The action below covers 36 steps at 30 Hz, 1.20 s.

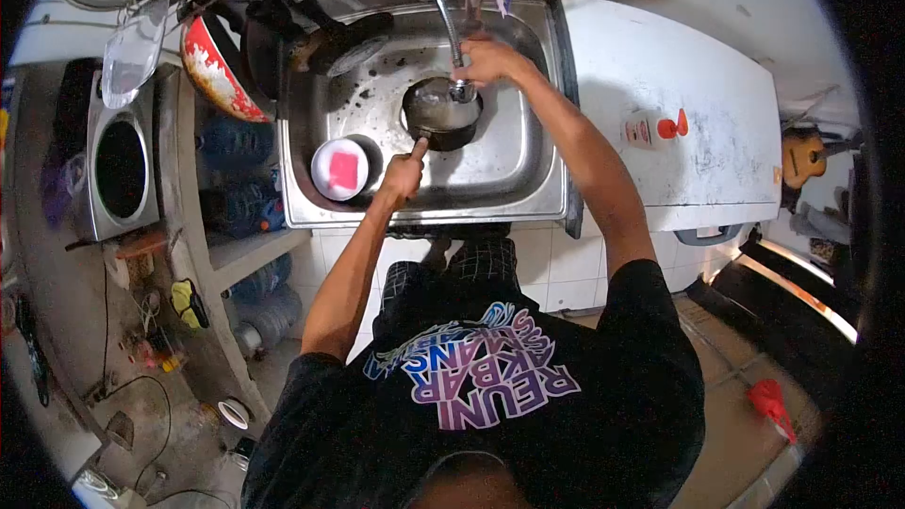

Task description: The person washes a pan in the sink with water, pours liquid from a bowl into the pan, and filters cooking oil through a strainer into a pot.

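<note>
Printed shirt [500,358], hands [403,174] [490,61], round pan [454,137], steel sink [368,118]

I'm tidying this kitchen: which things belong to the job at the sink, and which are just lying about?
In use: pot, in the left hand; tap, by the right hand; sink; probably sponge and bowl.
Lying about: guitar; big plastic bottles.

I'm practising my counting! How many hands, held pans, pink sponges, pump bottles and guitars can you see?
Hands: 2 (left hand, right hand)
Held pan: 1
Pink sponge: 1
Pump bottle: 1
Guitar: 1
Total: 6
</note>
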Motion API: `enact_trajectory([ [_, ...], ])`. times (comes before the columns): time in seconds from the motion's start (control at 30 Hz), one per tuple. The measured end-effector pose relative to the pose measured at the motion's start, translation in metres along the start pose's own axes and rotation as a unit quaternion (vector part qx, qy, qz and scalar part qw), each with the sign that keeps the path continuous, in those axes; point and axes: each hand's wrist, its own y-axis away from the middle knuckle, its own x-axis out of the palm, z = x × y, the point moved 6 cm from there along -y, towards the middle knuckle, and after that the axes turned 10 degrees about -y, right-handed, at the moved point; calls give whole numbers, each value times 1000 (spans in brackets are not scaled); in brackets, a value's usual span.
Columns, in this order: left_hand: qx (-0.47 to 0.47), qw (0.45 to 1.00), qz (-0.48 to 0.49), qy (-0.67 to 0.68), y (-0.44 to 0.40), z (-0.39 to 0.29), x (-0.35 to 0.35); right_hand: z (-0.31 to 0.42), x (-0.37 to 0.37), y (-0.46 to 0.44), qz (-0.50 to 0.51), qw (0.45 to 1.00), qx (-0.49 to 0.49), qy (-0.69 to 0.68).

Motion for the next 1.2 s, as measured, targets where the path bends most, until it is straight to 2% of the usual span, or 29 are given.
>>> enact_trajectory([
  [0.07,21,997,-34,-67,6,-8,0,-10,-7,-6,-154,982,-74,76],
  [0.1,17,995,-51,-80,10,-3,-23,3,6,-20,-160,981,-88,62],
  [0.17,22,994,-47,-99,4,5,-16,-2,10,-16,-215,963,-160,-3],
  [0.2,18,990,-45,-131,4,7,-14,-5,15,-17,-241,961,-131,-38],
  [0.33,63,970,-70,-225,-1,7,-18,6,28,-25,-228,956,-135,-128],
  [0.37,70,961,-73,-258,0,6,-19,9,34,-28,-162,954,-132,-214],
  [0.43,79,950,-73,-294,1,6,-19,20,42,-28,-26,918,-122,-377],
  [0.5,133,916,-97,-365,2,0,-17,25,33,-18,0,924,-111,-366],
  [0.57,140,909,-98,-380,9,-7,-19,30,24,-3,40,939,-78,-333],
  [0.6,162,891,-104,-410,14,-12,-19,28,21,3,49,939,-35,-338],
  [0.63,184,872,-111,-440,18,-17,-19,21,19,2,47,940,-37,-337],
  [0.7,196,863,-121,-450,22,-17,-22,2,20,-9,40,956,-46,-288],
  [0.77,207,853,-132,-461,23,-15,-27,-8,19,-12,24,954,-49,-294],
  [0.87,208,821,-164,-506,21,-3,-35,-15,9,-8,-29,981,-65,-182],
  [0.93,270,780,-213,-522,29,-5,-37,-19,6,-10,-34,987,-44,-152],
  [0.97,270,780,-212,-523,28,-4,-37,-22,6,-11,-38,992,-23,-122],
  [1.03,178,797,-203,-541,35,-7,-44,-24,6,-12,-40,992,-28,-113],
  [1.07,178,795,-204,-542,35,-5,-46,-24,7,-13,-41,993,-32,-103],
  [1.2,210,719,-258,-610,36,8,-53,-13,2,0,-53,995,-29,-84],
])
